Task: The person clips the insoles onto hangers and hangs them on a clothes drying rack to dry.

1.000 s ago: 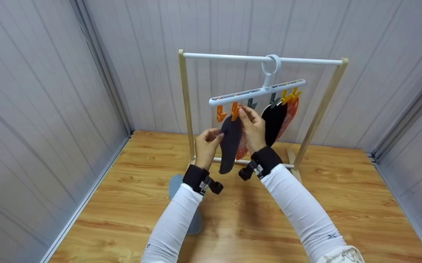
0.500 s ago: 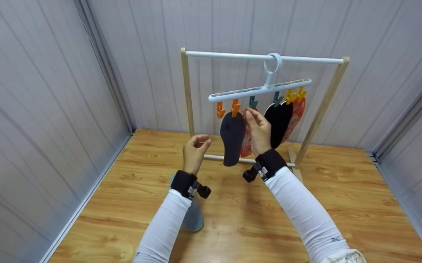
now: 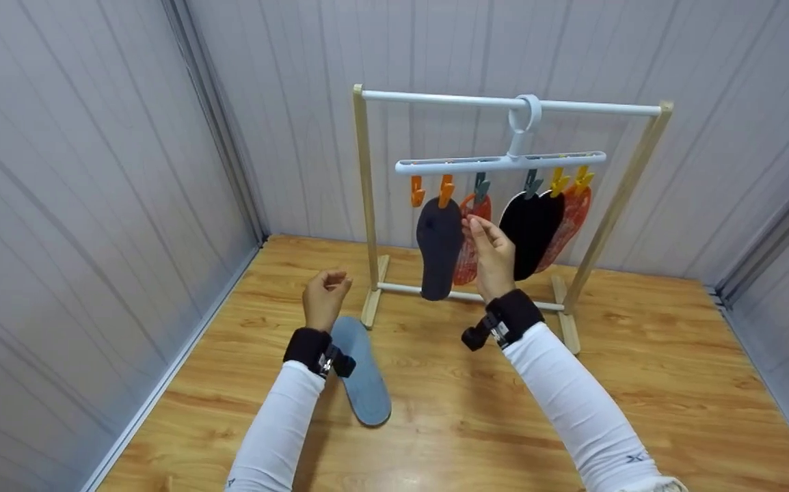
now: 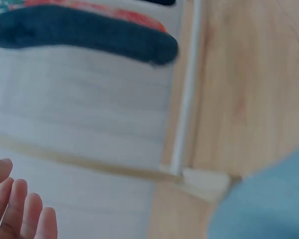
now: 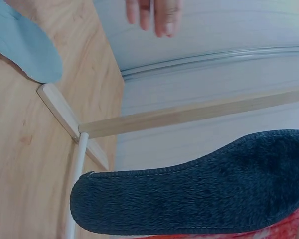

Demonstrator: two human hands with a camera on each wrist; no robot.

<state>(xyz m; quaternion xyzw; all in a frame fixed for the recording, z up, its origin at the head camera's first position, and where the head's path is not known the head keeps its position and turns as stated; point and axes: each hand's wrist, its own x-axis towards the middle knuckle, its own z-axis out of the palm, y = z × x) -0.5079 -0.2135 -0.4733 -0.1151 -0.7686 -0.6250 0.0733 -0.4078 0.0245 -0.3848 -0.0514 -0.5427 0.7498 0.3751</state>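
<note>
A dark grey insole hangs from an orange clip on the white clip hanger. In the right wrist view the insole shows a fuzzy face with stitched edges. My right hand is raised just right of it, fingertips in front of a red-patterned insole held by a green clip; whether they touch it I cannot tell. My left hand hovers left of the rack with loosely bent fingers and nothing in them. Below it a light blue insole lies on the floor.
The hanger hooks over the white bar of a wooden-legged rack. Farther right hang a black insole and another red insole. A second orange clip holds nothing. Panel walls enclose the wooden floor.
My left hand has left the dark grey insole and moved left and down. My right hand has come slightly away from the orange clip. The insole hangs freely, and the hanger has swung straighter.
</note>
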